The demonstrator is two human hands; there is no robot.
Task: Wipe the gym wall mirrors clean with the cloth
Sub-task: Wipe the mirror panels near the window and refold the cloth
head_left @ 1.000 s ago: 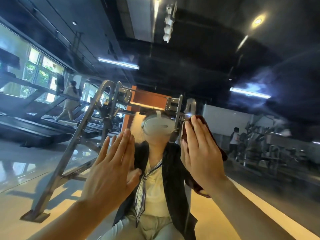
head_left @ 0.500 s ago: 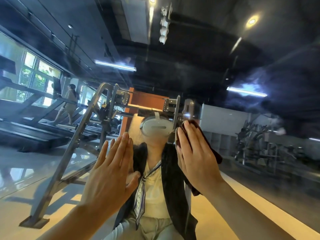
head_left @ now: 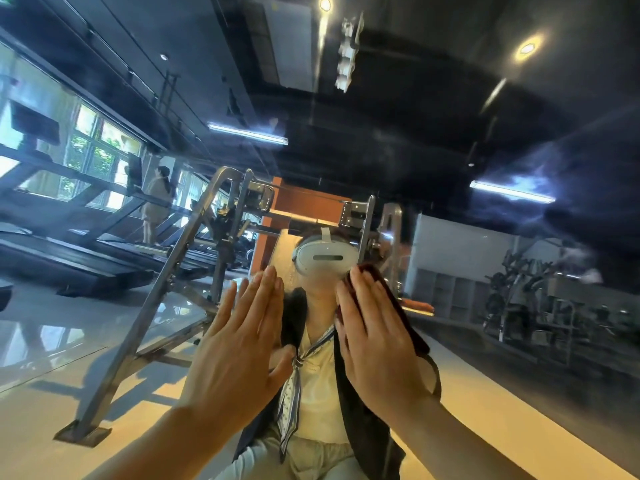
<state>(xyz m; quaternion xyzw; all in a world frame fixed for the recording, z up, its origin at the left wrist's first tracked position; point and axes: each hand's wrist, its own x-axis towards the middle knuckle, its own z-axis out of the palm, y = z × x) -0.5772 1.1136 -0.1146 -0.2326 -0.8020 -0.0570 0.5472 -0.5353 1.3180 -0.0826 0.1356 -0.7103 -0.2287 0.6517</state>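
Flat on the mirror [head_left: 450, 140], fingers straight: left hand [head_left: 239, 344] bare, right hand [head_left: 375, 344] pressing the dark red cloth [head_left: 398, 306] to the glass, with a reflected steel rack [head_left: 194, 258] behind, treadmills [head_left: 86, 258] far left, wide smeared glass above.
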